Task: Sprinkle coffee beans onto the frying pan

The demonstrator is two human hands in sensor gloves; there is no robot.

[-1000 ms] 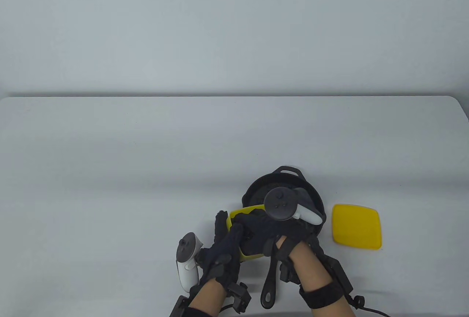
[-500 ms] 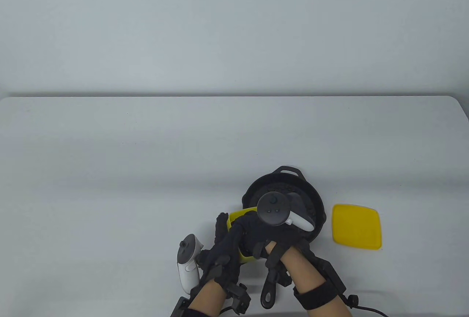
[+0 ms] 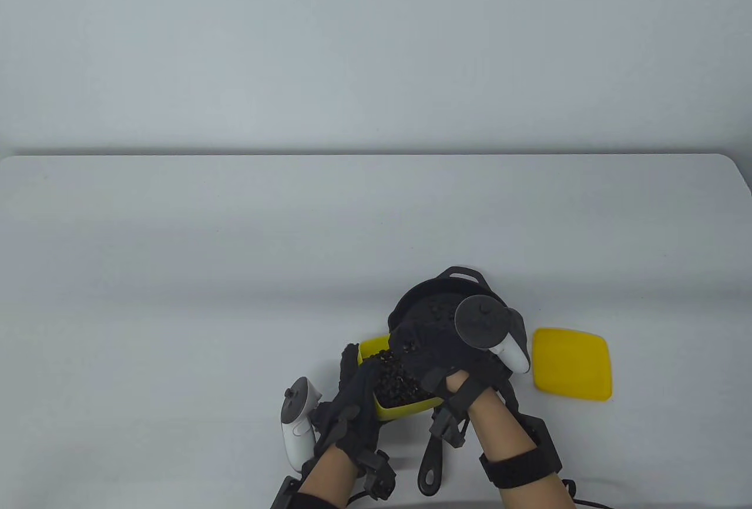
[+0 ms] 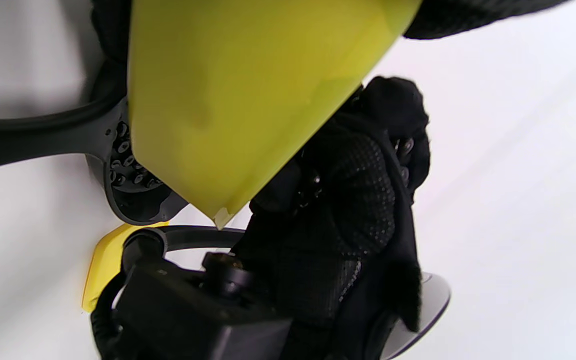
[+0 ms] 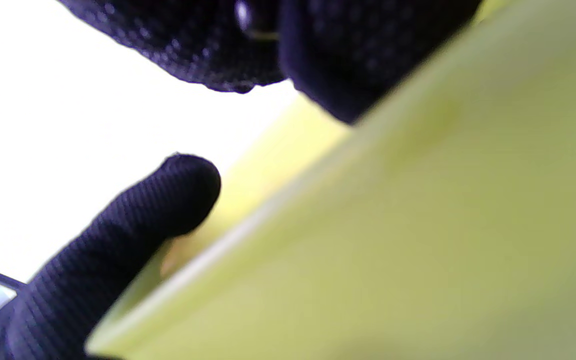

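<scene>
A black frying pan (image 3: 502, 312) sits near the table's front edge, its handle (image 3: 432, 465) pointing at me, with several coffee beans (image 3: 437, 308) in it. My left hand (image 3: 352, 397) grips the left side of a yellow container (image 3: 405, 410) filled with coffee beans (image 3: 396, 382), just left of the pan. My right hand (image 3: 426, 350) hovers over the pan's near-left rim, fingers curled around a few beans. In the left wrist view the container's underside (image 4: 228, 100) fills the top and my right hand (image 4: 358, 200) shows curled beside it. The right wrist view shows blurred fingers (image 5: 143, 220) by the container (image 5: 368, 250).
The yellow lid (image 3: 573, 363) lies flat on the table just right of the pan; its edge shows in the left wrist view (image 4: 99, 265). The white table (image 3: 235, 250) stretches back and to both sides.
My right hand has come up out of the container and moved right over the pan, uncovering the beans in the container. My left hand keeps its grip on the container.
</scene>
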